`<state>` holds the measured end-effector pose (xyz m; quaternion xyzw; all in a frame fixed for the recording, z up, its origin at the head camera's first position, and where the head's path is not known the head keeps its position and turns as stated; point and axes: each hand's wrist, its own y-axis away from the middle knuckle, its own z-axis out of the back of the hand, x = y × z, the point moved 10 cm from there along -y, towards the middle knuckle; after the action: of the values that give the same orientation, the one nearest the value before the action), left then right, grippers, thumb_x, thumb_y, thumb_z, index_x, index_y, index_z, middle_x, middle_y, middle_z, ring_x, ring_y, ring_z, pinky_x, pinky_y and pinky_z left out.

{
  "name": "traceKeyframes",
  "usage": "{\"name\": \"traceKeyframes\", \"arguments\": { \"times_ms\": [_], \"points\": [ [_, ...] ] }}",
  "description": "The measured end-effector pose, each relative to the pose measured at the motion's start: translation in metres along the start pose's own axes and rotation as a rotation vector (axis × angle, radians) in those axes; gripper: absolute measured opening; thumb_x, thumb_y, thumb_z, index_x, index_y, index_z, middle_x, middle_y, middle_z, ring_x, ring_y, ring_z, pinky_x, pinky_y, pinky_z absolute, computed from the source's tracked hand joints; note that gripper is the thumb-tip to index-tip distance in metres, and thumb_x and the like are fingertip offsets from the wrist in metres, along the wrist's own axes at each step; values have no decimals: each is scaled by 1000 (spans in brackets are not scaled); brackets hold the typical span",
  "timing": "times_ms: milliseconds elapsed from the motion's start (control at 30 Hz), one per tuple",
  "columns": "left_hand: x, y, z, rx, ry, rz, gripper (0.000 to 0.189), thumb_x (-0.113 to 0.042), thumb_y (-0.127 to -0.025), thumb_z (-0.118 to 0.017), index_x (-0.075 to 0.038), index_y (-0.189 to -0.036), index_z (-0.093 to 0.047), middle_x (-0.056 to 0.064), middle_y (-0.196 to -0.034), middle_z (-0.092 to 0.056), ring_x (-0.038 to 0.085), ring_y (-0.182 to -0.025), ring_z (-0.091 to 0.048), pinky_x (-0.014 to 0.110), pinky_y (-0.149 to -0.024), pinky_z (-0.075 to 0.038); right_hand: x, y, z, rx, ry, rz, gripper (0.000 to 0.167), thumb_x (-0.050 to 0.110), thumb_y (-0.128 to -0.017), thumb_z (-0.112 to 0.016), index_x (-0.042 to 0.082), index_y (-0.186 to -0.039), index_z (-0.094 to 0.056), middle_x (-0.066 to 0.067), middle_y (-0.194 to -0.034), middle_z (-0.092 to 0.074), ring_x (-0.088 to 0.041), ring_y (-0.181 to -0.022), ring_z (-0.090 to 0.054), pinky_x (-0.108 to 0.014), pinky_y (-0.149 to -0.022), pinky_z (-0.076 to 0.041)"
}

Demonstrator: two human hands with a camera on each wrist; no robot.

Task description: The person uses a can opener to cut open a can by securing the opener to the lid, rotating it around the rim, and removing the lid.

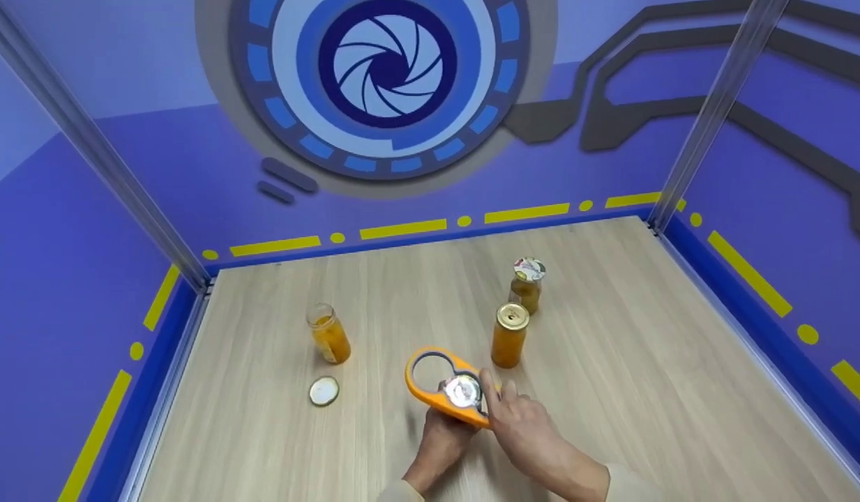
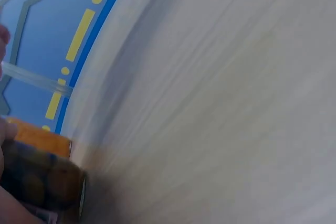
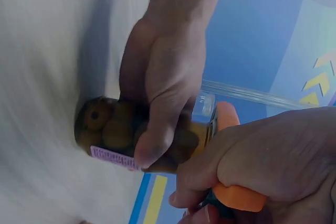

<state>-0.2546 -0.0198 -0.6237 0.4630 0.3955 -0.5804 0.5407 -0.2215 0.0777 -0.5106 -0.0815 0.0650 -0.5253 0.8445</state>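
My left hand (image 1: 447, 443) grips a glass jar (image 3: 118, 129) of round, dark olive-like pieces. In the right wrist view its thumb lies across the glass above a pinkish label. An orange jar opener (image 1: 440, 402) with several round openings sits over the jar's top. The shiny lid (image 1: 463, 390) shows through one of those openings. My right hand (image 1: 531, 429) holds the opener's right end, fingers curled about the orange edge in the right wrist view. From the left wrist, only part of the jar (image 2: 42, 182) and the opener (image 2: 39, 137) appear at the left edge.
An uncapped jar with orange contents (image 1: 332, 341) stands at left, a loose lid (image 1: 324, 391) in front of it. Behind my right hand stand a gold-lidded jar (image 1: 508, 345) and a jar with a patterned lid (image 1: 527, 293). Panels (image 1: 157, 167) enclose the wooden table (image 1: 416, 293).
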Motion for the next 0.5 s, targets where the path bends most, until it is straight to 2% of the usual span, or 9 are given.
{"name": "traceKeyframes", "arguments": {
  "times_ms": [100,233,333,400,467,500],
  "points": [
    [3,-4,-2,126,11,19,72,-11,-84,-81,1,-146,-48,14,-145,-55,29,-132,-52,54,-116,-35,-4,1,4,-64,15,56,70,-1,-78,-85,1,-137,-47,-11,-82,-46,-21,-51,-43,-32,-42,-43],
    [10,-8,0,282,-11,60,73,-24,-87,-84,-6,-149,-49,8,-146,-54,27,-132,-51,56,-118,-32,-7,-2,1,-59,13,141,69,1,-80,-85,5,-135,-44,-9,-81,-44,-19,-49,-42,-30,-41,-41],
    [6,-13,3,426,-41,4,73,-29,-89,-83,-12,-151,-48,1,-146,-55,20,-133,-51,50,-118,-33,-8,-6,0,-57,35,215,71,4,-79,-86,6,-137,-44,-10,-84,-48,-19,-49,-43,-29,-42,-43],
    [1,-17,3,550,-38,-44,73,-29,-90,-81,-16,-153,-46,-2,-146,-56,15,-133,-51,42,-119,-33,-8,-8,-1,-71,70,272,73,5,-79,-87,6,-140,-46,-10,-88,-51,-18,-49,-44,-29,-43,-44],
    [-5,-21,2,668,-82,-104,72,-27,-92,-80,-18,-155,-45,-5,-148,-55,9,-135,-49,37,-119,-32,-7,-11,-2,-67,101,321,73,7,-81,-86,8,-142,-46,-9,-90,-51,-16,-49,-42,-28,-43,-43],
    [-6,-22,1,717,-98,-109,71,-27,-92,-79,-21,-155,-46,-7,-148,-55,7,-135,-48,35,-119,-31,-7,-12,-4,-58,112,340,72,8,-82,-85,8,-142,-45,-8,-89,-50,-15,-50,-41,-27,-43,-42]
  ]
}}
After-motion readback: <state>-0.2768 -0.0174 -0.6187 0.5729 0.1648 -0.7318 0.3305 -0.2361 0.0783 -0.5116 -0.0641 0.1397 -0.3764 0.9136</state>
